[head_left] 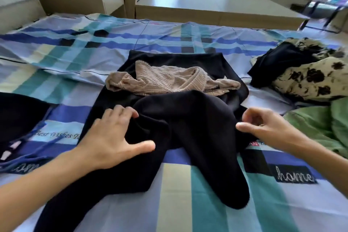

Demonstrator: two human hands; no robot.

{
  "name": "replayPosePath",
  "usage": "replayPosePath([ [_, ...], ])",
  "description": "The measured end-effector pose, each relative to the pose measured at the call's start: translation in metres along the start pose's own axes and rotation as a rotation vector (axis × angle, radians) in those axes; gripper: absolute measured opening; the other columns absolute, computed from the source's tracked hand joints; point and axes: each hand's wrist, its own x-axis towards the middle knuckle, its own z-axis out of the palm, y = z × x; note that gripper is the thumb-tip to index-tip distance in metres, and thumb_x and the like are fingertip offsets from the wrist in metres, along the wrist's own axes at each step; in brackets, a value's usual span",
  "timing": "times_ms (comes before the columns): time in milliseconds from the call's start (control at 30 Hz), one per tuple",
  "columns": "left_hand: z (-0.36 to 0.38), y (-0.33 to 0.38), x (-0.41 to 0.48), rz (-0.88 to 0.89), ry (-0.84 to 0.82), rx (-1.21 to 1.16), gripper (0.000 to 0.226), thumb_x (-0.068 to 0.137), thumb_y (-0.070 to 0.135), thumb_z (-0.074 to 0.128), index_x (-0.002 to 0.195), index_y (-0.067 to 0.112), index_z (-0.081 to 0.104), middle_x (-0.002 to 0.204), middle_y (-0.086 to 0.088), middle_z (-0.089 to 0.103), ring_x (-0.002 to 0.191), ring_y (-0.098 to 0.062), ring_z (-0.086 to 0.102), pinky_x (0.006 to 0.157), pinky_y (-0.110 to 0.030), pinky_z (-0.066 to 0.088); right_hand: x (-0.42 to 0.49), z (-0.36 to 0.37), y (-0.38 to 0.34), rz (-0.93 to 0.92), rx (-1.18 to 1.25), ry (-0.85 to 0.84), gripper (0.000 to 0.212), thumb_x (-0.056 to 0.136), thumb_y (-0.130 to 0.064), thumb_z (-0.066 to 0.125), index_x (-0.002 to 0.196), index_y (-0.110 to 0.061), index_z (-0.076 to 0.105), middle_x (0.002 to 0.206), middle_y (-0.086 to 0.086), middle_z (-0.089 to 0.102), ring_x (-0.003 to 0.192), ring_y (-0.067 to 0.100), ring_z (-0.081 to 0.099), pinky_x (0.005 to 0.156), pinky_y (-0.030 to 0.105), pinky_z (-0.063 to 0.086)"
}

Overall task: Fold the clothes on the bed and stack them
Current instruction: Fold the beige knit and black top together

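Black tights (188, 128) run lengthwise away from the person, feet nearest; left hand (111, 137) presses spread on them, right hand (263, 127) loosely curled at their edge, grip unclear.

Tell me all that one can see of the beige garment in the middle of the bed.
The beige garment looks like thin ribbed knit with a lacy edge along its far side. It is unfolded and crumpled, stretched sideways. It lies on the black garment, whose bunched fold covers part of its near edge.
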Motion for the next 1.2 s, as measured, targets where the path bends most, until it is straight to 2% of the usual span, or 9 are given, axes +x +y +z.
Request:
replayPosePath([
  [133,0.025,0.016,-0.026,-0.08,-0.37,0.241,0.141,0.048,0.094,0.058,0.157,0.031,-0.006,0.161,0.001,0.003,0.15,-0.027,0.012,0.108,-0.057,0.034,-0.043,0.019,-0.01,-0.079,-0.328,-0.466,0.108,0.053,-0.078,0.072,0.144,-0.033,0.038,0.144,-0.008,0.033,0.133,0.007,0.036,0.111,0.03,0.035],
  [233,0.035,0.008,-0.018,-0.108,-0.361,0.204,0.126,0.068,0.075,0.067,0.158,0.028,-0.006,0.162,-0.003,0.007,0.149,-0.033,0.018,0.109,-0.06,0.035,-0.043,0.041,0.0,-0.092,-0.59,-0.389,0.143,0.042,-0.088,0.057,0.159,-0.025,0.006,0.163,0.0,-0.005,0.152,0.021,-0.002,0.123,0.053,0.013],
  [333,0.026,0.002,-0.009,-0.069,-0.206,0.251,0.086,0.086,0.031,0.063,0.156,0.024,0.015,0.145,-0.005,0.038,0.13,-0.034,0.046,0.097,-0.052,0.047,-0.033,0.048,0.01,-0.102,-0.601,-0.195,0.112,0.056,-0.074,0.059,0.151,-0.021,0.032,0.16,0.013,0.014,0.149,0.032,0.018,0.116,0.052,0.028],
  [467,0.008,0.004,-0.008,-0.063,-0.059,0.261,0.065,0.078,0.004,0.056,0.136,0.029,0.041,0.122,-0.013,0.06,0.109,-0.04,0.06,0.083,-0.045,0.05,-0.021,0.038,0.013,-0.224,-0.456,0.061,0.035,0.069,-0.01,0.057,0.103,-0.016,0.062,0.1,0.011,0.063,0.097,0.038,0.063,0.077,0.044,0.049],
  [633,-0.05,-0.037,-0.005,-0.125,0.232,-0.006,0.054,0.066,-0.003,0.057,0.106,0.034,0.054,0.102,-0.014,0.069,0.095,-0.039,0.064,0.08,-0.045,0.054,-0.02,-0.022,-0.011,-0.114,0.332,0.102,0.006,0.092,-0.012,0.067,0.088,-0.016,0.067,0.07,-0.013,0.071,0.067,0.003,0.063,0.061,0.015,0.051],
  [800,-0.083,-0.067,-0.007,-0.18,0.353,-0.06,0.048,0.072,-0.013,0.062,0.11,0.015,0.063,0.105,-0.018,0.069,0.099,-0.037,0.065,0.084,-0.041,0.05,-0.041,-0.085,-0.007,0.081,0.543,0.252,0.042,0.081,-0.05,0.069,0.082,-0.007,0.066,0.057,-0.011,0.069,0.049,0.001,0.063,0.048,0.013,0.05],
  [1000,-0.062,-0.065,-0.008,-0.168,-0.129,0.206,0.063,0.07,0.0,0.063,0.125,0.03,0.057,0.127,0.0,0.063,0.117,-0.024,0.058,0.096,-0.032,0.045,-0.049,-0.087,0.024,0.344,-0.206,0.108,0.075,0.054,-0.086,0.065,0.08,-0.015,0.061,0.073,-0.002,0.067,0.068,0.015,0.063,0.067,0.03,0.047],
  [1100,-0.045,-0.048,-0.009,0.116,-0.087,0.303,0.068,0.06,0.008,0.063,0.125,0.028,0.057,0.121,0.001,0.054,0.117,-0.024,0.049,0.099,-0.039,0.043,-0.055,-0.067,0.008,0.088,-0.414,0.291,0.048,0.07,-0.06,0.075,0.094,-0.024,0.054,0.094,0.004,0.061,0.086,0.026,0.059,0.077,0.038,0.046],
  [1200,-0.034,-0.02,-0.021,0.395,-0.163,0.092,0.046,0.059,0.017,0.066,0.101,0.032,0.055,0.1,0.012,0.05,0.095,-0.009,0.049,0.084,-0.025,0.043,-0.076,-0.034,-0.028,-0.389,-0.163,-0.029,0.039,0.07,-0.054,0.078,0.091,-0.031,0.056,0.084,-0.01,0.053,0.073,0.008,0.053,0.068,0.031,0.045],
])
